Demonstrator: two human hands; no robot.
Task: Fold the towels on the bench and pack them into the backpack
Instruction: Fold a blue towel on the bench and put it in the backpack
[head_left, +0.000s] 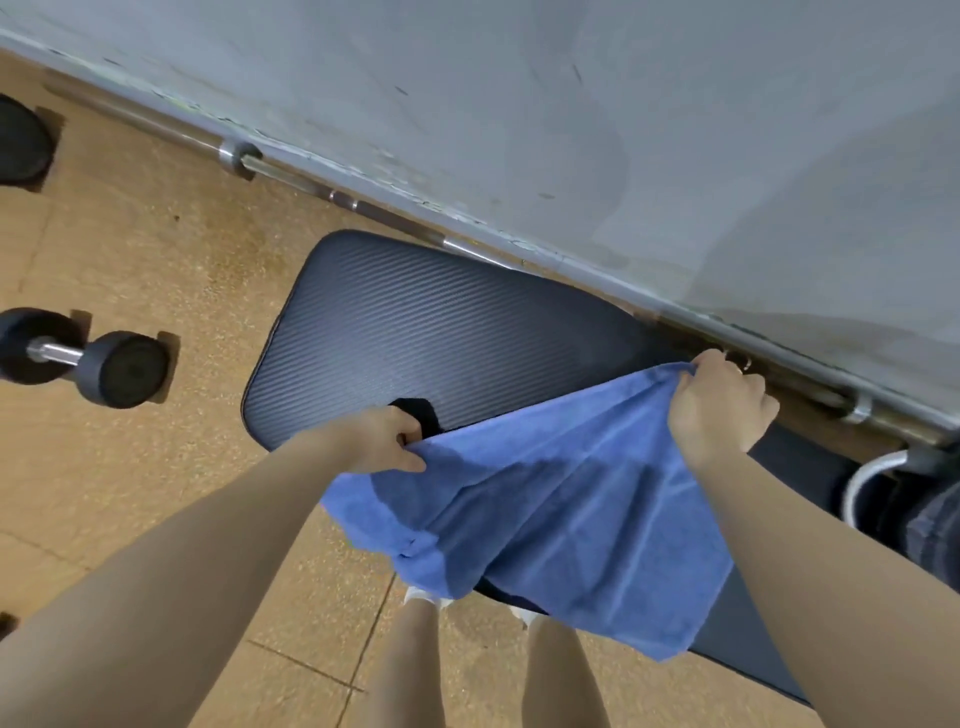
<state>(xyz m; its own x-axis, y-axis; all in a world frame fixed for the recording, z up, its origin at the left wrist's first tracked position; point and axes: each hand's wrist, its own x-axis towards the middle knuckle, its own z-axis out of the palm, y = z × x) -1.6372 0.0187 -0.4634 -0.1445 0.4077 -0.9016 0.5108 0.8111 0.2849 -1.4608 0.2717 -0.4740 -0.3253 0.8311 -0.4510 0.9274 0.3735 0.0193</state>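
My left hand (387, 439) and right hand (719, 402) pinch the towel (545, 509) over the table (415, 332); dumbbell (83, 356) and barbell (467, 244) lie nearby.

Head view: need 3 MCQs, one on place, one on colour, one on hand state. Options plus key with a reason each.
1. Where does the dumbbell lie?
A. on the bench
B. on the floor, left of the bench
C. in a backpack

2. What colour is the towel?
A. blue
B. white
C. red

3. How is the towel held?
A. left hand only
B. lying loose, untouched
C. a corner gripped in each hand

Key: 1 B, it rests on the tan floor away from the dark bench. 2 A, the cloth is plainly blue. 3 C, the left hand and right hand each pinch a top corner.
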